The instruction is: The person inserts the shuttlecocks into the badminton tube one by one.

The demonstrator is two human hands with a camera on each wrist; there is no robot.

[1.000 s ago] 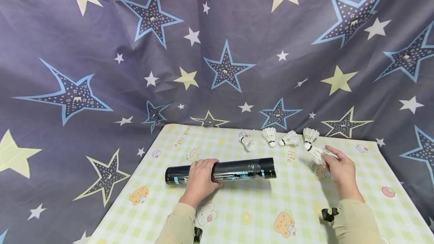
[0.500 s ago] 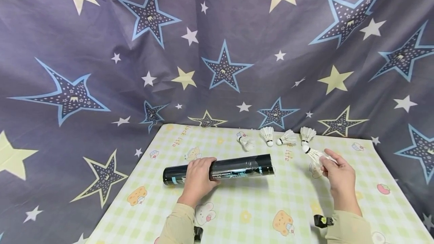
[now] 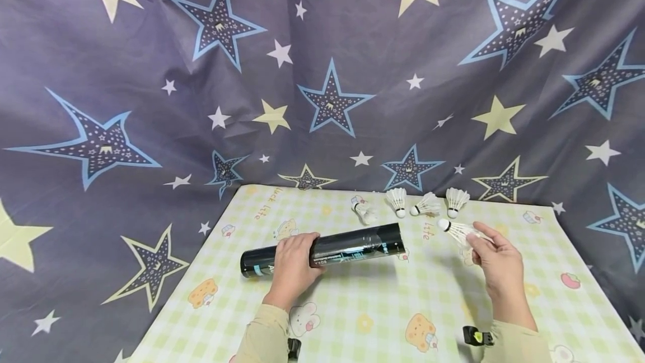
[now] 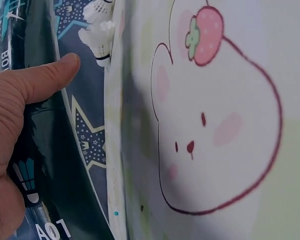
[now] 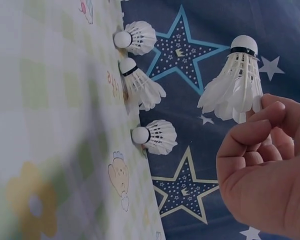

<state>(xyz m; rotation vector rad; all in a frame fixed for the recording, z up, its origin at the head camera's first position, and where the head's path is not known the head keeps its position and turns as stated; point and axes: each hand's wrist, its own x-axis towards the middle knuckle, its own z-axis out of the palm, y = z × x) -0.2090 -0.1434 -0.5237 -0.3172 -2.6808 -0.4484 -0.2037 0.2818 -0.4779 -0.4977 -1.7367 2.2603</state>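
Note:
A black shuttlecock tube (image 3: 353, 245), printed with blue and white lettering, is gripped around its left half by my left hand (image 3: 294, 268). Its right end tilts up off the table. In the left wrist view the thumb (image 4: 55, 77) lies across the tube. My right hand (image 3: 499, 268) pinches a white shuttlecock (image 3: 456, 232) by its feather skirt, cork pointing left. The right wrist view shows that shuttlecock (image 5: 237, 80) held by its feather edge, apart from the table. Behind it another shuttlecock (image 3: 457, 201) lies on the cloth.
More loose shuttlecocks lie along the back edge: one beside the tube's far side (image 3: 365, 212), one upright-looking (image 3: 397, 201), one tipped sideways (image 3: 427, 204). A green checked cloth (image 3: 363, 296) covers the table. A star-patterned curtain (image 3: 322, 43) hangs directly behind.
My right hand has lifted the shuttlecock and drawn it left, away from the one behind it. The tube's right end has risen slightly in my left hand.

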